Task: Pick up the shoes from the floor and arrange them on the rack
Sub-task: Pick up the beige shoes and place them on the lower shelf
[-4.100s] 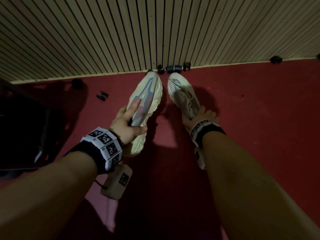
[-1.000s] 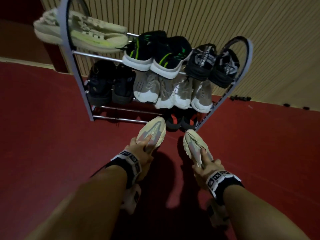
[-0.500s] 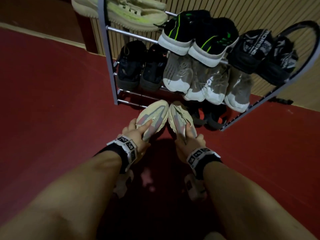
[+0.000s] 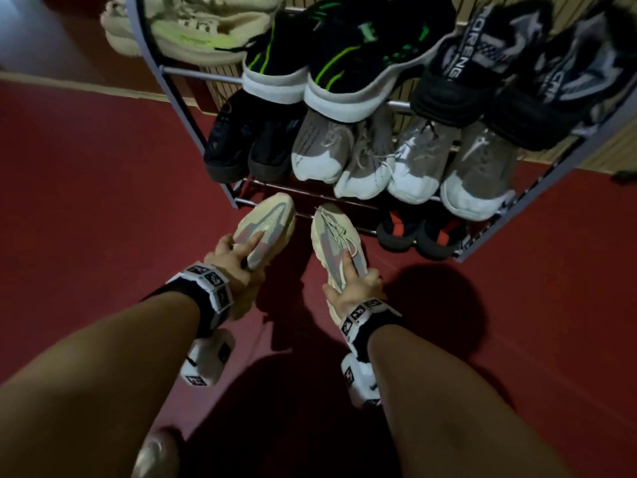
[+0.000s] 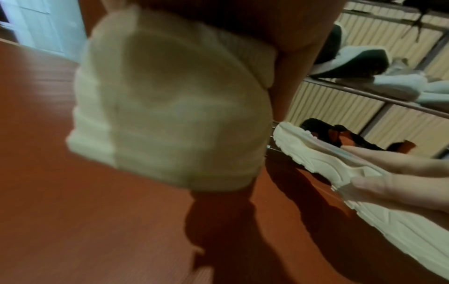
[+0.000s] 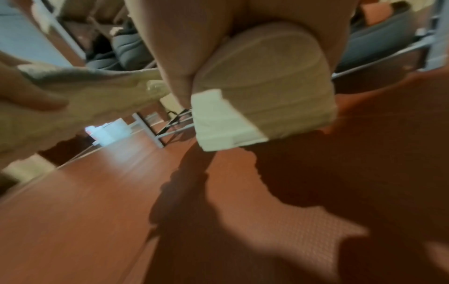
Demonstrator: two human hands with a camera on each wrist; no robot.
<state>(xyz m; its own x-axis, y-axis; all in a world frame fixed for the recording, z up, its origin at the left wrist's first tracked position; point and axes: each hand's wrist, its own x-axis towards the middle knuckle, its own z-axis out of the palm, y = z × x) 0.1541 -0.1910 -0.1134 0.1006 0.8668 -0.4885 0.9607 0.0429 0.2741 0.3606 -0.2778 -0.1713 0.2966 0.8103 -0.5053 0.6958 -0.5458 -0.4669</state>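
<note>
I carry a pair of cream sneakers with grey-pink uppers, one in each hand. My left hand (image 4: 231,258) grips the left sneaker (image 4: 267,225) at its rear, index finger laid along the upper. My right hand (image 4: 355,283) grips the right sneaker (image 4: 332,236) the same way. Both toes point at the bottom tier of the metal shoe rack (image 4: 179,98) and hover just in front of its front bar. In the left wrist view the left sneaker's sole (image 5: 170,100) fills the picture, with the right sneaker (image 5: 323,165) beside it. In the right wrist view, the right sneaker's heel (image 6: 264,84) is close up.
The rack's top and middle tiers are packed with shoes: pale green-cream sneakers (image 4: 193,25), black-green ones (image 4: 344,63), black ones (image 4: 499,74), grey-white pairs (image 4: 396,157). A black-red pair (image 4: 424,232) sits on the bottom tier at the right. Red floor (image 4: 86,201) lies all around.
Both sneakers were lifted from the floor by the wall and carried to the rack. In the last half second they have come closer to the bottom tier and spread slightly apart.
</note>
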